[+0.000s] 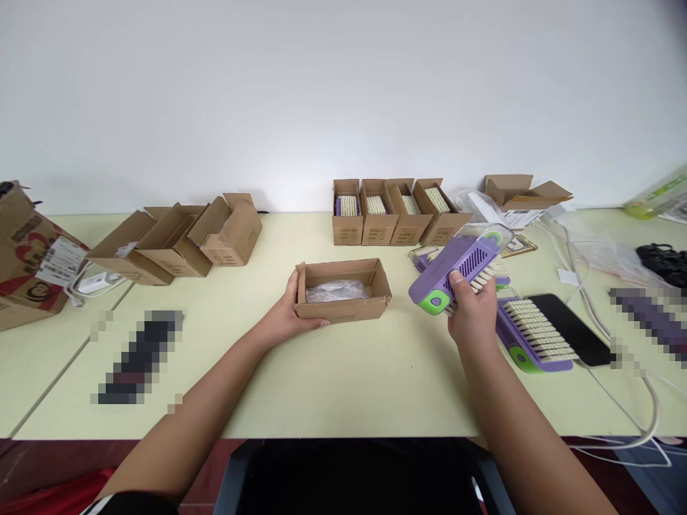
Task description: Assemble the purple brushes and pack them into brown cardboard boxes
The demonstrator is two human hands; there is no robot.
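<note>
My left hand point(290, 312) is wrapped round the left end of an open cardboard box point(343, 309), thumb along its front. Inside the box lies a crumpled clear plastic bag point(337, 290). Above the table to the right, my right hand point(474, 315) grips a purple and green brush point(449, 267), tilted, its cream bristles facing down and partly hidden by my fingers. Another such brush point(534, 336) rests bristles up beside my right wrist. Behind the held one, more purple and cream brushes point(429, 255) are partly covered from sight.
Several cardboard boxes holding brushes point(376, 230) line the back. Three open boxes point(177, 239) stand at the left, near a printed carton point(32, 279). A black phone-like slab point(572, 329), white cables point(652, 400) and another open carton point(523, 197) are at the right.
</note>
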